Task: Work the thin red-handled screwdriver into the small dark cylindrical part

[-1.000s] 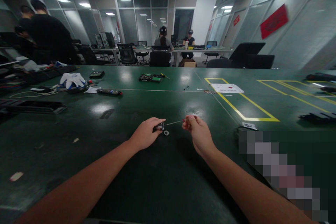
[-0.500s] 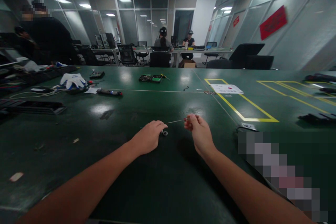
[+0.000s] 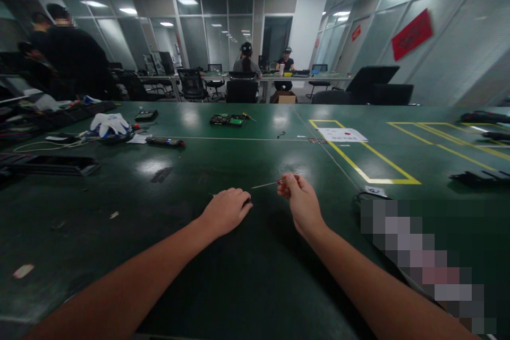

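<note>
We have a thin rod (image 3: 263, 185) over the table (image 3: 255, 276), pinched in our right hand's (image 3: 300, 199) grip. Its tip points toward our left hand (image 3: 225, 212), whose grip we cannot tell. Farther off lies a white glove (image 3: 109, 124).

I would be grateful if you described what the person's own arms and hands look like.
The left hand and right hand are bare, with no gloves and no rings that I can make out. The left forearm and right forearm show no sleeve, watch or bracelet.
</note>
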The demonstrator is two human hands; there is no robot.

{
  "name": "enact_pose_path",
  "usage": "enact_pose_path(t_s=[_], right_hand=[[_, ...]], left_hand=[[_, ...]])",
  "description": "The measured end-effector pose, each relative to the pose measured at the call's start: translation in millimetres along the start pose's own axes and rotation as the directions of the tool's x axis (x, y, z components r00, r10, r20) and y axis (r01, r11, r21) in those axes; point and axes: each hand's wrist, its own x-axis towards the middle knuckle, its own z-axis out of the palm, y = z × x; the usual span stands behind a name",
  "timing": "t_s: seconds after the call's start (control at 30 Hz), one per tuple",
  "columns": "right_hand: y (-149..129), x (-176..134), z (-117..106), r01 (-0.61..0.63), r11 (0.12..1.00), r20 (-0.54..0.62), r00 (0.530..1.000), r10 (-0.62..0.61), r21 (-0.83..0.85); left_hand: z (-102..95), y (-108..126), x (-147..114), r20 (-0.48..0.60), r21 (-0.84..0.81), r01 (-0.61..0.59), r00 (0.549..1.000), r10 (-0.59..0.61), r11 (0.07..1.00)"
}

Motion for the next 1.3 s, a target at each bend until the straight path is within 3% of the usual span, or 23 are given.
enact_pose_path(t_s=[0.2, 0.43, 0.73, 0.93, 1.1, 1.3], right_hand=[[-1.0, 0.9, 0.7, -0.014, 1.000, -0.004, 1.000, 0.014, 0.008], [-3.3, 0.5, 1.7, -0.016, 1.000, -0.004, 1.000, 0.016, 0.008], [-0.6, 1.2, -1.0, -0.012, 1.000, 0.008, 1.000, 0.012, -0.006], [-1.9, 0.8, 0.1, -0.021, 1.000, 0.007, 1.000, 0.021, 0.004], [-3.0, 0.0, 0.8, -0.021, 1.000, 0.015, 1.000, 0.021, -0.004], [-3.9, 0.0, 1.9, -0.036, 0.999, 0.012, 0.999, 0.036, -0.006]], left_hand=[[-5.9, -7.7, 0.9, -0.099, -0.168, 0.109, 0.987, -0.126, 0.980], [-14.3, -25.1, -0.5, -0.203, -0.422, 0.142, 0.948, -0.245, 0.895], [-11.3, -54.1, 5.7, -0.282, -0.641, 0.184, 0.847, -0.451, 0.745], [-12.2, -64.4, 9.4, -0.348, -0.780, 0.085, 0.765, -0.542, 0.620], [-20.6, -72.2, 8.1, -0.429, -0.793, 0.028, 0.684, -0.590, 0.609], [-28.9, -85.3, 9.1, -0.426, -0.847, -0.001, 0.598, -0.679, 0.531]])
